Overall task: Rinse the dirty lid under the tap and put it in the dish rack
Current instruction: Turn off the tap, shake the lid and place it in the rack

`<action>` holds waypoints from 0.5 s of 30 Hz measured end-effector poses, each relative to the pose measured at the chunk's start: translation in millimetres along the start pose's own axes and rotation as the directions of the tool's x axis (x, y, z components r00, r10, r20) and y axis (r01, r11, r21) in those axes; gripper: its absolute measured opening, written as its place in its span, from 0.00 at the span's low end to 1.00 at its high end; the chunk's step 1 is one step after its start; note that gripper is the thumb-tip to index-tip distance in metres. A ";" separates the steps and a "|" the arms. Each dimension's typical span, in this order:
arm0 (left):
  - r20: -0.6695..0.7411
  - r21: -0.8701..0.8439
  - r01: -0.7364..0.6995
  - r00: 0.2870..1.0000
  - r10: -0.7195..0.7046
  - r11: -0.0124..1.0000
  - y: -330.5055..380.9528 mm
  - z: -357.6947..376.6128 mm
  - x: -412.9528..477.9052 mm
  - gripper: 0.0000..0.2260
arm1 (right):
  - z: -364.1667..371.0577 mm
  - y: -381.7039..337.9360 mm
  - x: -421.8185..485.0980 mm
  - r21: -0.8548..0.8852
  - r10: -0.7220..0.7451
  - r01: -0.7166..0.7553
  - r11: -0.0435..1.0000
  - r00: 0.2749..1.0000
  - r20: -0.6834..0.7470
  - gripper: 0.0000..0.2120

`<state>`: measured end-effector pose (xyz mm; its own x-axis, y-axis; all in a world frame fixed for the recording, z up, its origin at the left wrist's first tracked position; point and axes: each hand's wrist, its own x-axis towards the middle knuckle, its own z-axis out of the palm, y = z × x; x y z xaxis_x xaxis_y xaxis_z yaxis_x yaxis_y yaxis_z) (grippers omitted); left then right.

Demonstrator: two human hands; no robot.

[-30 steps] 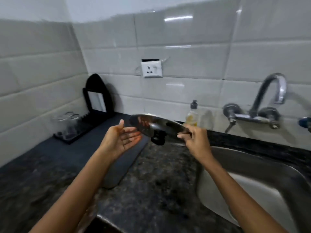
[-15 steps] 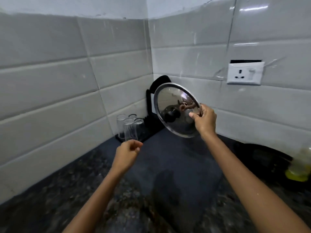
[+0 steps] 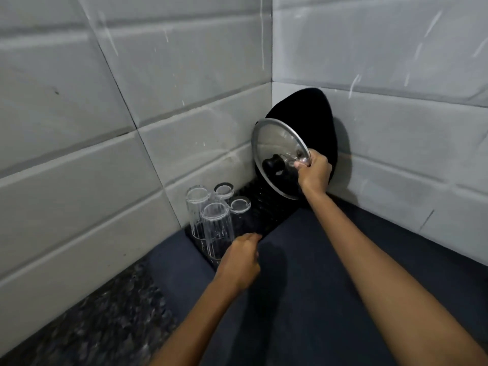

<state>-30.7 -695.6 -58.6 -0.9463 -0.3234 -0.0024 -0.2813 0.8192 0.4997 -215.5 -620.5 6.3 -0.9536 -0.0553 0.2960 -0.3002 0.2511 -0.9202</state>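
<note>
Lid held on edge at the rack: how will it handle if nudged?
Likely stiff: the lid is glass, metal-rimmed. Round and on edge, it could roll or tip once the right hand lets go. Smooth glass, possibly slippery; glasses stand close.

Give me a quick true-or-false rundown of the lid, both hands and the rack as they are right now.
1. The right hand grips the lid by its rim. True.
2. The lid lies flat on the counter. False: it is held on edge, nearly upright, at the far end of the rack, in front of a black board that leans in the corner.
3. The left hand holds a glass. False: it holds nothing, its fingers loosely curled beside the glasses.
4. Four glasses stand on the rack. True.
5. The tap is in view. False: only the tiled corner shows.
</note>
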 end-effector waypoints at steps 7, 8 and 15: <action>0.026 -0.023 -0.017 1.000 0.018 1.000 -17.8 24.0 23.6 0.19 | 24.5 33.8 25.1 0.002 0.073 -0.073 0.997 0.997 0.029 0.05; 0.027 -0.027 -0.021 0.999 0.021 0.999 -18.1 26.6 24.6 0.19 | 24.8 36.7 27.1 0.007 0.073 -0.074 0.997 0.997 0.037 0.06; 0.007 -0.035 -0.033 0.999 0.033 0.999 -16.9 32.6 22.8 0.17 | 29.6 42.2 26.4 -0.269 -0.126 0.157 0.950 0.984 0.129 0.23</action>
<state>-52.7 -701.3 -95.4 -0.9561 -0.2928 0.0078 -0.2443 0.8121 0.5299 -254.1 -639.9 -32.3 -0.9032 -0.2108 0.3739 -0.4286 0.4903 -0.7589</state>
